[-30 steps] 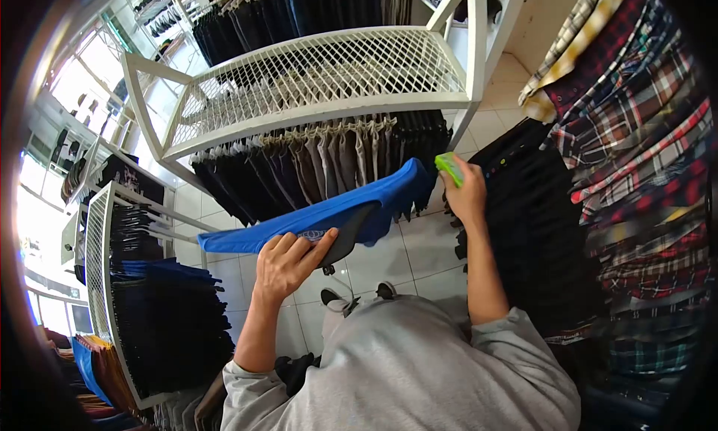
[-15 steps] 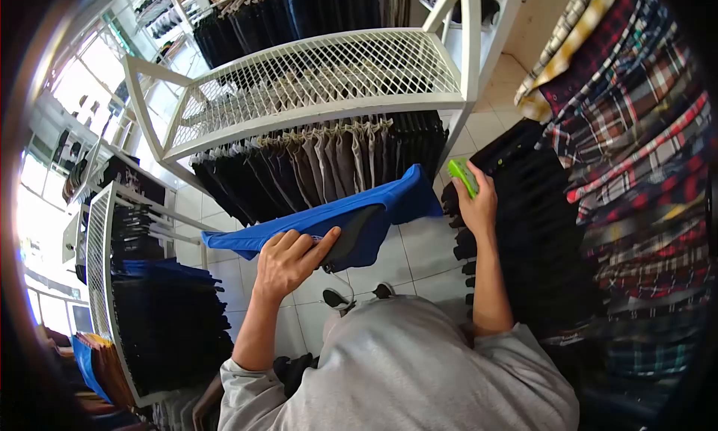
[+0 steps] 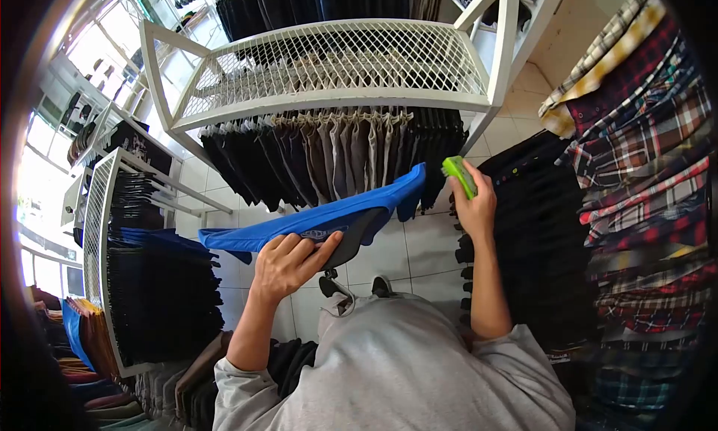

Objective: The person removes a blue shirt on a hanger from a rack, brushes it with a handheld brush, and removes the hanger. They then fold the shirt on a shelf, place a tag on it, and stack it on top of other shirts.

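My left hand (image 3: 288, 266) is closed around the blue shirt (image 3: 321, 214), gripping its near edge, with the thumb stretched along a dark grey section. A printed emblem shows beside the fingers. The blue cloth hangs out to both sides, held at waist height above the floor. Below it a thin curved metal hook (image 3: 345, 293) shows; what it joins is hidden. My right hand (image 3: 474, 201) is shut on a small bright green brush (image 3: 458, 175), its bristles facing left, just right of the shirt's far corner and apart from it.
A white mesh-topped rack (image 3: 336, 102) with hanging trousers (image 3: 329, 154) stands ahead. Dark clothes (image 3: 523, 229) and plaid shirts (image 3: 651, 177) line the right side. Another rack (image 3: 97, 229) holds black garments (image 3: 161, 296) at left. White tiles (image 3: 381, 259) cover the floor.
The shirt's right end has swung, and less of its hanging cloth shows there. The brush has shifted slightly left and up. The view has turned a little, moving the racks rightward.
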A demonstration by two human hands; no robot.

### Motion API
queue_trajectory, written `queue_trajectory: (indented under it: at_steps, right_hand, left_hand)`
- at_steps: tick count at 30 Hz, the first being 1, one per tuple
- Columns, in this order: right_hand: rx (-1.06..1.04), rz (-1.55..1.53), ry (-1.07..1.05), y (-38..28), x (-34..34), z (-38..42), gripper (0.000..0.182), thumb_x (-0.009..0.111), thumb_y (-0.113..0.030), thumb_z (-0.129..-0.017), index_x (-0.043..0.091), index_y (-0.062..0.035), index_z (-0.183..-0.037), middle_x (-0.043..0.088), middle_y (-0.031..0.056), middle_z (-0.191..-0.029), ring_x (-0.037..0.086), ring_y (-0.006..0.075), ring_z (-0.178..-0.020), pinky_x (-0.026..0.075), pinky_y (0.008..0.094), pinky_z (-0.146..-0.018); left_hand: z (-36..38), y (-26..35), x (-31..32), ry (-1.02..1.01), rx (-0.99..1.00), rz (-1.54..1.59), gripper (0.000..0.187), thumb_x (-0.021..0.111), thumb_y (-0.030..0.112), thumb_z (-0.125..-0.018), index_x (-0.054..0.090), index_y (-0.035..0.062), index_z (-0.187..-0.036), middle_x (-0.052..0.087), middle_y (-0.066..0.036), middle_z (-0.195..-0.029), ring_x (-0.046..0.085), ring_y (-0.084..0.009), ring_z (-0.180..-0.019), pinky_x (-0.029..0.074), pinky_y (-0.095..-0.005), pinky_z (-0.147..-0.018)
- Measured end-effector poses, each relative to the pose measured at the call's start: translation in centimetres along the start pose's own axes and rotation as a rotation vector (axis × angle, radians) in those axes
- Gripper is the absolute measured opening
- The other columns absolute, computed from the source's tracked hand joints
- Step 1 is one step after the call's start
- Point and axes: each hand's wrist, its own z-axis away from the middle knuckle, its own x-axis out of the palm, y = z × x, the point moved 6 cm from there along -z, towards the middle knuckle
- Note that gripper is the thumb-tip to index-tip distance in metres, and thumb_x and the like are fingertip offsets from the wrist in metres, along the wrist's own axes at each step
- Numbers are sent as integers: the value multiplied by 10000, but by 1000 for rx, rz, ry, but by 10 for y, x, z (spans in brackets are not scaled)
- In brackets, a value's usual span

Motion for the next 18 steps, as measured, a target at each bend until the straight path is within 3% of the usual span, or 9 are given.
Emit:
queue_trajectory:
  at_steps: [2,4,5,8,10,12,13,15,18]
  right_hand:
    - [-194,-208,-98,-63,-8,11,481,801,-208,-880,667,-92,-1327,657,166,-1120,659,342,-1038,531,412,-896]
    - [-429,-218,-214,-116,-8,25,505,813,-234,-875,665,-117,-1343,653,160,-1140,665,333,-1034,534,402,-887]
    - [-426,-216,-317,-124,0,34,516,807,-256,-880,657,-148,-1363,652,160,-1150,663,336,-1051,537,399,-885]
    - [-306,-166,-282,-81,16,18,515,798,-271,-886,654,-173,-1371,649,157,-1141,659,342,-1056,539,409,-883]
    - [-221,79,-132,-19,19,-1,486,782,-247,-894,658,-129,-1349,651,160,-1134,656,352,-1033,539,429,-875]
    - [-9,212,-119,33,16,-4,471,773,-216,-900,653,-99,-1340,653,167,-1137,649,346,-1055,526,421,-906]
    - [-17,213,-121,16,10,-3,471,773,-216,-900,653,-99,-1340,653,167,-1137,649,346,-1055,526,421,-906]
    - [-48,-100,-111,-28,-11,10,468,769,-203,-904,650,-84,-1340,654,166,-1147,645,333,-1081,515,404,-929]
    - [-369,-199,-155,-104,-16,28,501,786,-236,-899,643,-86,-1355,649,149,-1186,667,323,-1047,531,384,-903]
  left_hand:
    - [-2,3,3,-16,26,5,499,748,133,-799,721,169,-1296,379,49,-686,438,-86,-605,396,-260,-548]
    - [-6,6,5,-28,53,5,511,744,135,-791,719,169,-1300,379,48,-688,438,-89,-604,395,-260,-548]
    - [-8,7,6,-41,81,4,524,741,136,-783,716,169,-1305,379,47,-690,438,-91,-604,395,-261,-548]
    - [-9,3,3,-31,83,-2,559,735,139,-767,703,170,-1325,380,47,-694,434,-94,-605,396,-261,-551]
    - [-6,-1,3,-16,66,-5,570,737,140,-761,699,170,-1329,378,46,-694,435,-95,-606,397,-263,-552]
    - [-5,-4,3,-8,44,-6,581,739,140,-755,695,170,-1334,377,46,-693,435,-95,-607,398,-265,-552]
    - [-6,-5,2,-6,42,-5,580,742,145,-757,695,173,-1334,374,46,-692,436,-95,-608,397,-266,-553]
    - [-4,-4,2,-21,31,5,578,745,149,-759,694,175,-1334,371,47,-691,437,-94,-608,397,-268,-553]
    - [-10,-1,5,-15,45,29,572,751,160,-763,697,182,-1332,369,47,-690,439,-96,-611,397,-269,-554]
